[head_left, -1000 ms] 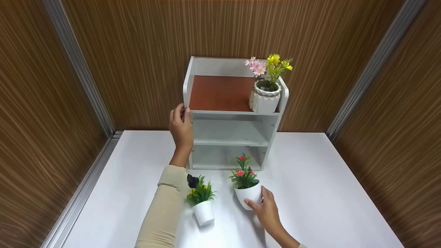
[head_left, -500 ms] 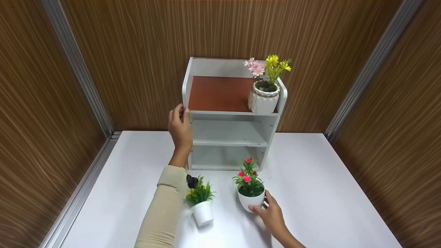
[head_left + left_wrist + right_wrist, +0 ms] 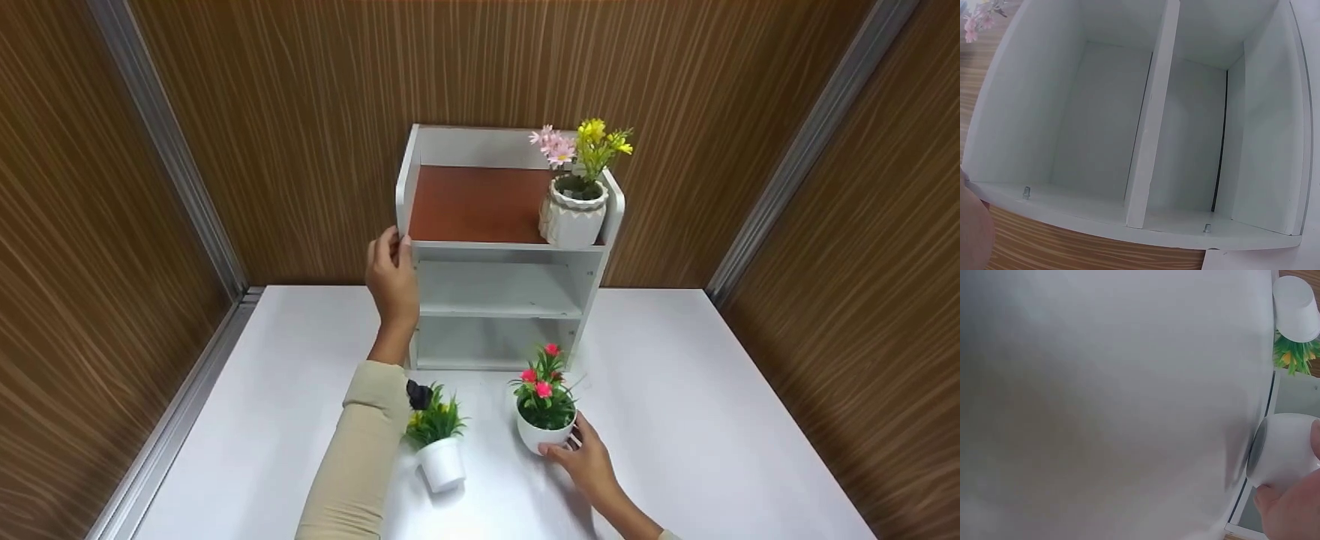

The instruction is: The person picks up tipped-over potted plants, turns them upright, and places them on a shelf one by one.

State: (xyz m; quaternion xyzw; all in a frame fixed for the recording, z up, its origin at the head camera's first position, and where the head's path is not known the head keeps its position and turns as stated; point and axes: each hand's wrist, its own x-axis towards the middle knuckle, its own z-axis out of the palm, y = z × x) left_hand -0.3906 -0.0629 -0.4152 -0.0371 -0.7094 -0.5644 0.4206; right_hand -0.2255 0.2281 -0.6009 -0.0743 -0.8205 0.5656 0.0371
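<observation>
My left hand (image 3: pixel 394 281) grips the left side panel of a small white shelf (image 3: pixel 480 206), near its brown-red top board. In the left wrist view, two bare compartments (image 3: pixel 1100 112) show, with a bit of that hand at the left edge. My right hand (image 3: pixel 589 465) holds a white pot (image 3: pixel 544 436) from its right side, thumb in front and fingers behind. Green leaves and pinkish-red flowers (image 3: pixel 544 388) fill this potted plant, in front of the shelf. The right wrist view shows the pot (image 3: pixel 1283 450) from below; whether it touches the table I cannot tell.
Left of the held pot, a second white pot (image 3: pixel 442 465) with grass and yellow flowers stands beside my left sleeve (image 3: pixel 352 457). A cream pot (image 3: pixel 574 221) with pink and yellow flowers sits at the top board's right end. Wood-grain walls (image 3: pixel 300 150) enclose the white table (image 3: pixel 675 390).
My right hand has shifted the held plant slightly right, and its flowers have swung rightward as the pot turned. The left hand stays on the shelf.
</observation>
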